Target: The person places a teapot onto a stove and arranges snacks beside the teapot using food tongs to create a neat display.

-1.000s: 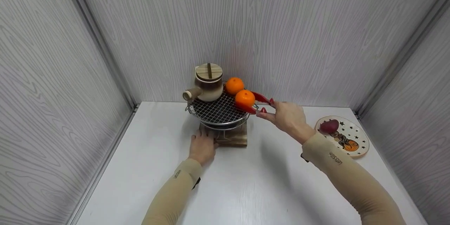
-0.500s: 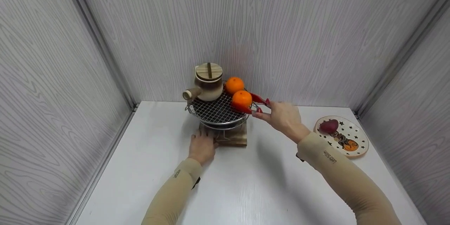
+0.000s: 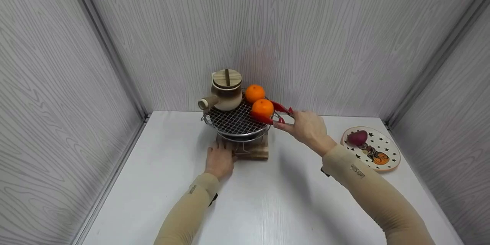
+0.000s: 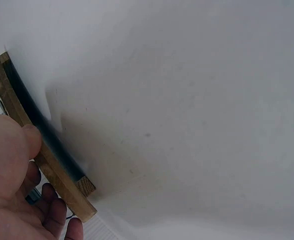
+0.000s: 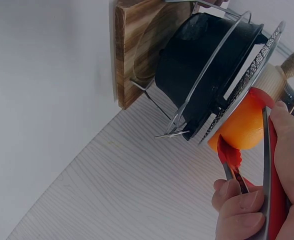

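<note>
My right hand (image 3: pixel 312 129) holds red-tipped tongs (image 5: pixel 274 195), whose tips straddle the front orange (image 3: pixel 262 107). That fruit is at the right side of the round wire grill mesh (image 3: pixel 233 122), with a second orange (image 3: pixel 254 93) just behind it. My left hand (image 3: pixel 220 160) grips the near left edge of the wooden base board (image 3: pixel 253 152); the left wrist view shows the thumb (image 4: pixel 33 140) at one face and the fingers at the other. Above the board stands a black stove bowl (image 5: pixel 197 60) in a wire frame, under the mesh.
A lidded teapot (image 3: pixel 226 95) with a side handle stands on the mesh's left. To the right, a star-patterned plate (image 3: pixel 386 143) bears a dark red, potato-like thing (image 3: pixel 357 138). Grey wood-grain walls (image 3: pixel 306 38) enclose the white table (image 3: pixel 172 153).
My right hand has moved slightly left, and the tongs and front orange have shifted left with it. The left hand stays on the board.
</note>
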A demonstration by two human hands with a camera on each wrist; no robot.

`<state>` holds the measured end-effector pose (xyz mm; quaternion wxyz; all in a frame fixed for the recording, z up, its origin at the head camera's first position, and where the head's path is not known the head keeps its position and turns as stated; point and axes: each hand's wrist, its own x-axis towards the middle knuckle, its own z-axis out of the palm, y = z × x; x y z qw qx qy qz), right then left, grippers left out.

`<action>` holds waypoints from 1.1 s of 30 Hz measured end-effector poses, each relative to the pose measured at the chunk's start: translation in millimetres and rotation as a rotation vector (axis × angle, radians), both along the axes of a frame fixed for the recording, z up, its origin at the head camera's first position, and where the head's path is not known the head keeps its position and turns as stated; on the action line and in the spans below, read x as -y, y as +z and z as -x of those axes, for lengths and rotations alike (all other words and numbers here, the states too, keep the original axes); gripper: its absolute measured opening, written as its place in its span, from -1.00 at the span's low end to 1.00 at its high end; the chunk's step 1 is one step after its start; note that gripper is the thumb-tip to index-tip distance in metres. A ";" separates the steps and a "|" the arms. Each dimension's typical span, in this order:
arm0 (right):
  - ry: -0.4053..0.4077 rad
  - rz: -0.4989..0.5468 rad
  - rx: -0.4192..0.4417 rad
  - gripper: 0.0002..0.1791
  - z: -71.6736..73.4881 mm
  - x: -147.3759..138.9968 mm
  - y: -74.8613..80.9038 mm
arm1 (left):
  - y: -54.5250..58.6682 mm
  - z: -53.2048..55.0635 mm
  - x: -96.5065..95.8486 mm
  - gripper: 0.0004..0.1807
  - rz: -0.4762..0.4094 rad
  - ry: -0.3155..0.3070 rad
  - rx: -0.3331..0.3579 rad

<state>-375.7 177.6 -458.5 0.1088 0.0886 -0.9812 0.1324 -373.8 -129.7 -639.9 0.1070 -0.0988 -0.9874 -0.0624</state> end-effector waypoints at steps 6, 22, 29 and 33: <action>-0.008 0.019 -0.009 0.00 0.3 -2.1 -1.3 | 2.0 0.4 -1.6 -0.17 0.017 0.014 0.033; -0.061 0.065 -0.011 0.08 -5.9 -16.1 2.1 | 0.6 -0.3 -1.4 -0.16 -0.022 0.001 0.030; -0.086 0.113 0.002 0.05 -5.1 -30.0 -0.6 | -0.3 0.5 -1.1 -0.20 -0.037 0.005 0.019; -0.091 0.126 -0.005 0.03 -5.3 -38.2 -1.5 | -0.4 0.6 -0.9 -0.17 -0.033 0.001 0.011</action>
